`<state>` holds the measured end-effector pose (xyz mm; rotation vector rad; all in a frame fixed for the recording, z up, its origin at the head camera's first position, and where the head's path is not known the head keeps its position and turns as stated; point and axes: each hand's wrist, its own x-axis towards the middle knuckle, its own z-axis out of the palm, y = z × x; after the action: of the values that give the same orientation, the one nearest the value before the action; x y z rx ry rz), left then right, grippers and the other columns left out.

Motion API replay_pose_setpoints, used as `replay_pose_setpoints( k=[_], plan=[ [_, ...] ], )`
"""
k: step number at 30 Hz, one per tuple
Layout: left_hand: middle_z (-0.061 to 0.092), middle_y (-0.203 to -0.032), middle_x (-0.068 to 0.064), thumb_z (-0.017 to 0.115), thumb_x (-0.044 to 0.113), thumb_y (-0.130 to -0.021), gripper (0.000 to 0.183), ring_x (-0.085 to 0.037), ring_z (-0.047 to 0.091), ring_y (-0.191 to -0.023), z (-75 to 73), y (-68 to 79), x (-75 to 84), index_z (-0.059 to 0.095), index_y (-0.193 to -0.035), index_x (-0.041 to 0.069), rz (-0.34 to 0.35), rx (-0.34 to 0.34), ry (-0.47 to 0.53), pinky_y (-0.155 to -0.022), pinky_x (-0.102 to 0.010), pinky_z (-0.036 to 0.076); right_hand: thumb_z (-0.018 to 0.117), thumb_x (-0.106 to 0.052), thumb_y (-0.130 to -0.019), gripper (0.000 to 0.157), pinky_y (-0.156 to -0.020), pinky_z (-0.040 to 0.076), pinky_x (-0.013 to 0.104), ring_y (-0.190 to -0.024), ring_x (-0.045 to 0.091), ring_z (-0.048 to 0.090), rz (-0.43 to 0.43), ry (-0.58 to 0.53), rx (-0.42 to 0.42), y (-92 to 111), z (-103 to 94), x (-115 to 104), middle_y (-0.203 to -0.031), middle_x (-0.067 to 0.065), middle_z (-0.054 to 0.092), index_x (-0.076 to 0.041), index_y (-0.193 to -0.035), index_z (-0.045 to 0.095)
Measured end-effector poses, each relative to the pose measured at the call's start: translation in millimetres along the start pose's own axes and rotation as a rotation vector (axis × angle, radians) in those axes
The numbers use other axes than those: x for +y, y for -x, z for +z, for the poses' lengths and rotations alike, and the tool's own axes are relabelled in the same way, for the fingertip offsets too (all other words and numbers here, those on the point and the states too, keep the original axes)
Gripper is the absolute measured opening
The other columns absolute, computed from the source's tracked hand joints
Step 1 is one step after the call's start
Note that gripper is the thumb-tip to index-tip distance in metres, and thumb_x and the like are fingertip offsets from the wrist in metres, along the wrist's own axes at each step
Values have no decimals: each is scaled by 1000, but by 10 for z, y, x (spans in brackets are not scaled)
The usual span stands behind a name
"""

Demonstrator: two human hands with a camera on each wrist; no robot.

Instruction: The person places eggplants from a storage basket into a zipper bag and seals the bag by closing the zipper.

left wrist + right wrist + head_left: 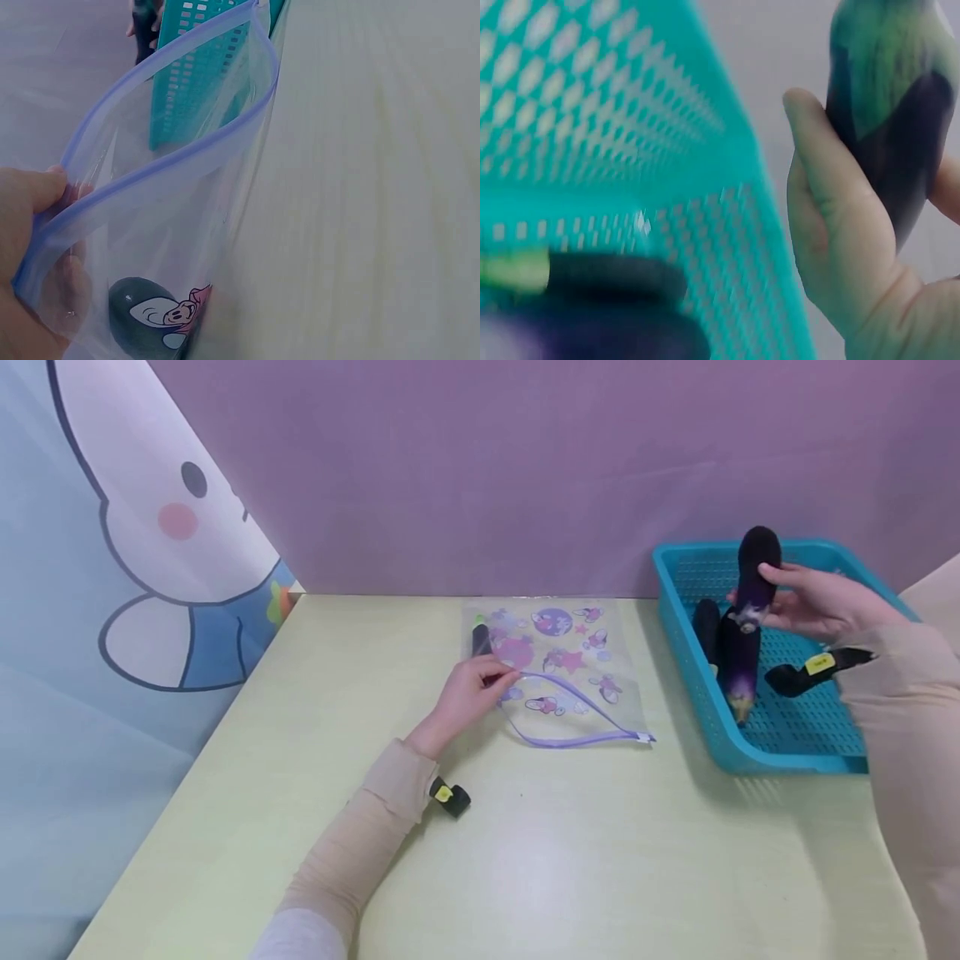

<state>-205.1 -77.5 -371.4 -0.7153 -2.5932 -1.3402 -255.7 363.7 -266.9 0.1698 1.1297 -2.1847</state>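
Observation:
My left hand point(467, 695) pinches the rim of a clear zip bag point(552, 623) with purple edging and cartoon prints. In the left wrist view the bag's mouth point(142, 180) gapes. Inside lies a dark, rounded vegetable point(139, 322); its green tip point(480, 621) shows in the head view. My right hand point(821, 602) holds a dark purple eggplant point(759, 564) above a teal basket point(686, 672), thumb on one side. The right wrist view shows this eggplant's greenish end point(889, 67). Two more dark vegetables lie in the basket, one a purple eggplant point(742, 660).
The basket has perforated walls and stands at the table's right, apart from the bag. A purple backdrop point(450, 477) rises behind the pale table point(562, 860). At left hangs a blue cartoon sheet point(60, 760). Small black cameras point(450, 797) are strapped to both wrists.

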Motion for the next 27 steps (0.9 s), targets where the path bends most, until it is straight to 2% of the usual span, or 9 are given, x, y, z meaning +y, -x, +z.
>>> replay_pose_setpoints(
  k=[2,3,7,11,18,23,27],
  plan=[
    [64,-82,-9,63,13,-91,17,-12,50,-65,4,-7,2,73,-96,1,2,1,-1,-57,-18,41,37,-20,-102,55,-84,54,35,-99,33,65,-35,6,-19,-5,122,17,-106,18,64,-44,-139,5],
    [65,-83,-9,63,13,-91,17,-12,50,-65,5,-11,5,73,-96,1,3,1,-1,-57,-18,41,36,-19,-102,56,-84,54,36,-100,34,64,-46,2,-34,-11,180,25,-108,18,63,-43,-141,5],
    [65,-83,-8,63,13,-91,17,-12,50,-66,0,-29,12,73,-96,1,14,5,-8,-58,-18,42,36,-16,-102,49,-84,54,43,-101,35,64,-80,27,-67,-52,407,76,-111,16,61,-36,-142,15],
    [65,-83,-9,63,13,-91,17,-13,50,-66,-4,-46,16,73,-96,1,20,6,-11,-59,-19,41,35,-13,-102,33,-82,54,46,-102,33,64,-95,92,-107,-94,588,144,-113,17,61,-24,-133,31],
    [65,-83,-9,63,13,-91,16,-12,50,-65,7,-45,0,73,-96,1,25,3,-18,-59,-19,41,35,-14,-102,32,-79,54,46,-100,32,65,-102,207,-163,-143,803,274,-109,17,62,-21,-132,28],
    [65,-82,-9,63,13,-91,16,-12,49,-65,6,-41,21,73,-95,1,38,6,-21,-59,-19,40,36,-12,-102,33,-78,54,48,-101,31,65,-131,151,-182,-159,916,401,-110,19,63,-19,-133,27],
    [65,-82,-9,63,13,-91,16,-12,49,-66,12,-38,39,73,-95,1,37,7,-18,-59,-18,40,39,-11,-101,41,-78,55,47,-103,30,64,-150,113,-149,-130,998,487,-113,16,62,-21,-138,24]
  ],
)
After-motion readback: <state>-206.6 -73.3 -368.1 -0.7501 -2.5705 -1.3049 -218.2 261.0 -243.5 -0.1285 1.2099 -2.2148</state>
